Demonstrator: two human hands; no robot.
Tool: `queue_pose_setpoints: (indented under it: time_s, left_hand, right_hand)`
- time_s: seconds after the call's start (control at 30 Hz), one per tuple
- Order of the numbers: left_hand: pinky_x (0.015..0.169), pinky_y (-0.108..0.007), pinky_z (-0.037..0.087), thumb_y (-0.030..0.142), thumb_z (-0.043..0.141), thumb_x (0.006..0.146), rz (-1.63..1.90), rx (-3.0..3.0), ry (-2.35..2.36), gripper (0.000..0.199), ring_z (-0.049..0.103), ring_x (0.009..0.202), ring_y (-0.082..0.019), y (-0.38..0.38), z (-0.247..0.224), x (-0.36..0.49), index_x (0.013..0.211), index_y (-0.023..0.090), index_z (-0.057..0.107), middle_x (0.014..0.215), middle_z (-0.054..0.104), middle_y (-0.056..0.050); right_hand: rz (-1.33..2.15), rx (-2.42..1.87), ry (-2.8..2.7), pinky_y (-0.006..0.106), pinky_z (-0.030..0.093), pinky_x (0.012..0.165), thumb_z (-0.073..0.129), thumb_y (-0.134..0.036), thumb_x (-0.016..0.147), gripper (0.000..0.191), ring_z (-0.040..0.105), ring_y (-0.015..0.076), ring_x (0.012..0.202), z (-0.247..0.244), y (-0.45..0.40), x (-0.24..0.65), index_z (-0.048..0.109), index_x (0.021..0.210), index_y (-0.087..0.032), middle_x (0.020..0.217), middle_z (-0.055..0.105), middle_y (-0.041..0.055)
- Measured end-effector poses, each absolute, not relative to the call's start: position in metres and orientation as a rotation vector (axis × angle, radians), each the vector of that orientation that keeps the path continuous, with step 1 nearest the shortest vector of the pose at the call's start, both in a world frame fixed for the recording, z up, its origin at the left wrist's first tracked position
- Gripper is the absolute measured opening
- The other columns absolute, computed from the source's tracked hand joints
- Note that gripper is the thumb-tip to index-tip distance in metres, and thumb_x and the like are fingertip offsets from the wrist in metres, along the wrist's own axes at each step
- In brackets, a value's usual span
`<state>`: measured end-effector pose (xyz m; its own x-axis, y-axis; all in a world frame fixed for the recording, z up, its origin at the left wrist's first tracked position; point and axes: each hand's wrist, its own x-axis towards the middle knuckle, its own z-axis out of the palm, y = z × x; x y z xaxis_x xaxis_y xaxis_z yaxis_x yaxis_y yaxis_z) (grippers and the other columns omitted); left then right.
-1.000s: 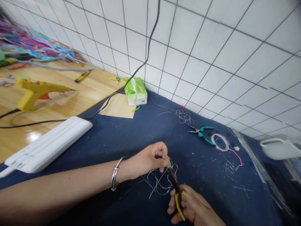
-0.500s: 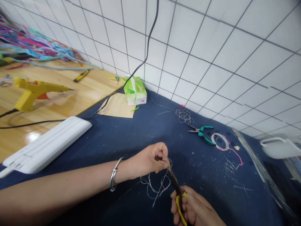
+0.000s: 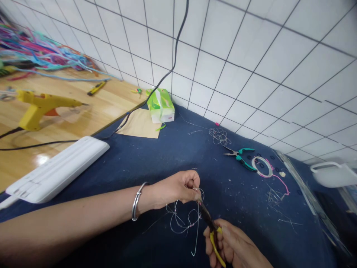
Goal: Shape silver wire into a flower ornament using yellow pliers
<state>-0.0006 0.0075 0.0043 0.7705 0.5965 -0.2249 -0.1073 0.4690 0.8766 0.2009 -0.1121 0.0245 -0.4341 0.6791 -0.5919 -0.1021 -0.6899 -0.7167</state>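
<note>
In the head view, the looped wire (image 3: 192, 225) is at lower centre of the frame. Several loops look already formed; one long end is left hanging loose. The left hand (image 3: 175, 190) reaches from the left, fingertips pinching the wire. The right hand (image 3: 232, 240), at lower right, has fingers curled around yellow-handled pliers (image 3: 215, 248), tips near the pinch.

A yellow glue gun (image 3: 29, 117) and a yellow-and-black utility knife (image 3: 96, 88) lie on a wooden bench (image 3: 114, 95) near a heap of multicolored fuzzy strands (image 3: 41, 56). A white power strip (image 3: 58, 169) rests nearby, while a green-and-white tissue pack (image 3: 161, 106) sits partly over tan paper (image 3: 136, 124). A black cable (image 3: 176, 52) hangs before the white tiled wall (image 3: 223, 44); a white container (image 3: 334, 175) stands at far right.
</note>
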Motion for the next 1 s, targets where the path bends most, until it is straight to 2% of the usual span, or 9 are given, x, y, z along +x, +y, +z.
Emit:
queue_pose_setpoints:
  time_s: [0.47, 0.8, 1.0]
  left_hand:
    - [0.047, -0.020, 0.027, 0.012, 0.060, 0.070, 0.427, 1.063, 0.573, 0.019, 0.044, 0.053, -0.006, 0.008, 0.002, -0.002, 0.075, 0.016, 0.043, 0.067, 0.058, 0.002]
    - [0.048, -0.021, 0.031, 0.015, 0.062, 0.072, 0.435, 0.983, 0.542, 0.019, 0.045, 0.050, -0.006, 0.008, 0.001, -0.003, 0.077, 0.016, 0.044, 0.070, 0.061, -0.001]
    - [0.057, -0.023, 0.039, 0.019, 0.059, 0.077, 0.439, 0.912, 0.556, 0.014, 0.056, 0.062, -0.009, 0.005, 0.010, -0.002, 0.082, 0.015, 0.047, 0.081, 0.063, -0.005]
  right_hand:
    - [2.109, -1.384, -0.841, 0.022, 0.035, 0.053, 0.038, -0.056, 0.084, 0.047, 0.046, 0.0084, 0.058, 0.028, -0.115, 0.197, 0.055, 0.097, -0.014, 0.074, 0.051, 0.0022]
    - [1.824, -1.584, -1.326, 0.021, 0.035, 0.047, 0.033, -0.061, 0.084, 0.048, 0.042, 0.0088, 0.055, 0.036, -0.115, 0.190, 0.050, 0.095, -0.018, 0.074, 0.048, 0.0015]
    - [1.669, -1.599, -1.361, 0.021, 0.035, 0.046, 0.032, -0.059, 0.085, 0.046, 0.041, 0.0085, 0.054, 0.028, -0.119, 0.186, 0.048, 0.095, -0.017, 0.072, 0.047, 0.0011]
